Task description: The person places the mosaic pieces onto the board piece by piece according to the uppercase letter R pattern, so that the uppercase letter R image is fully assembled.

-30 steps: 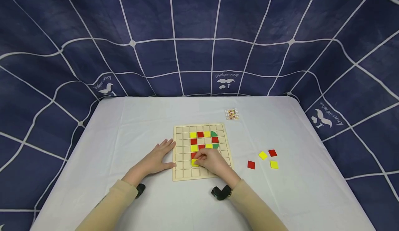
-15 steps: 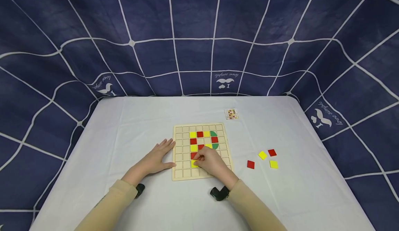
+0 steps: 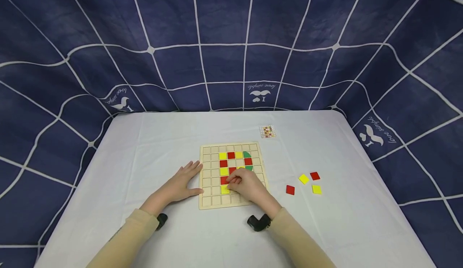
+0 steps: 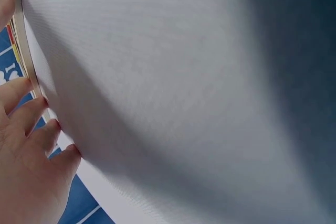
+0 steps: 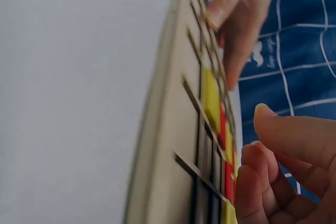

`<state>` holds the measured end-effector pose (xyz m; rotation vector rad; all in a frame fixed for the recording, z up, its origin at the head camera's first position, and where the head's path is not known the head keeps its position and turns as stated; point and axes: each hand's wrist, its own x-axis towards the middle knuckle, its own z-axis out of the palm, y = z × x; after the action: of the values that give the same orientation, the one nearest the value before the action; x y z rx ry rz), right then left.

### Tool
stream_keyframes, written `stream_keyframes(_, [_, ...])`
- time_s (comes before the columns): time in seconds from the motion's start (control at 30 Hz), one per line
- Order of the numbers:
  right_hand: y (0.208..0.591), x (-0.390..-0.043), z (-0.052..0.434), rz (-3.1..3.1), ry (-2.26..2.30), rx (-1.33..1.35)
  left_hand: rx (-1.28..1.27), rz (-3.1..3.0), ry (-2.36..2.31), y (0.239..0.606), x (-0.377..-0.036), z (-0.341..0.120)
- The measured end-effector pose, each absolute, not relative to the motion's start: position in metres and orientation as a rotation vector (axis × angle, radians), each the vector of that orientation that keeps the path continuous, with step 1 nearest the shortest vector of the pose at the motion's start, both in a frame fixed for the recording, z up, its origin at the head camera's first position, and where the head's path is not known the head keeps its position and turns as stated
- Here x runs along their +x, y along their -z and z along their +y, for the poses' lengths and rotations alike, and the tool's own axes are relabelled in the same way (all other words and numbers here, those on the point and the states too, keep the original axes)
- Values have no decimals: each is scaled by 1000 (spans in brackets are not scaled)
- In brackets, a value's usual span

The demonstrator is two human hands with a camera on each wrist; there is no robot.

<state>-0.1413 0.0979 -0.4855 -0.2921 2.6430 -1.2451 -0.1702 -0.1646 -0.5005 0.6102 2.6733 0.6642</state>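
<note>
Since the tabletop (image 3: 155, 139) is draped in a smooth white cloth, the wooden grid board (image 3: 209, 200) lying on it could skate if it were nudged, and that strikes me as the first risk here. The left hand (image 3: 179, 185) lies flat, fingers straight, its fingertips against the board's left edge and holding nothing; should that bracing slacken, a push from the other side would likely shove the board leftward and jog the red and yellow tiles already seated in its cells. The right hand (image 3: 247, 185) rests over the near middle of the board with its fingers curled down beside the yellow tile (image 3: 225, 190), which sits in a cell of the near rows; whether the fingertips pinch it or only touch its edge I cannot tell. In the right wrist view that tile looks seated, yet if one corner rides on a divider it may tip out, and a dragging finger could lift the red tile (image 3: 224, 180) just beyond it. Four loose tiles (image 3: 304, 179) lie well to the right, where a sleeve sweeping across might scatter them.
</note>
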Motion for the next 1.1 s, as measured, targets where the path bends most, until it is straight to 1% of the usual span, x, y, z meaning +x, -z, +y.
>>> stream_keyframes(0.17, [480,-140,125,2645,1302,-192,621,2675,-671,501,-171,-166])
stream_keyframes(0.33, [478,-134,161,2683,1316,-17,620,2676,-672,502,-169,-165])
stream_keyframes(0.67, [480,-114,233,2775,1218,231,629,2693,-664,503,-170,-165])
stream_keyframes(0.83, [481,-104,247,2785,1106,270,617,2688,-660,503,-170,-164])
stream_keyframes(1.1, [491,-97,246,2776,990,296,610,2689,-651,501,-170,-163])
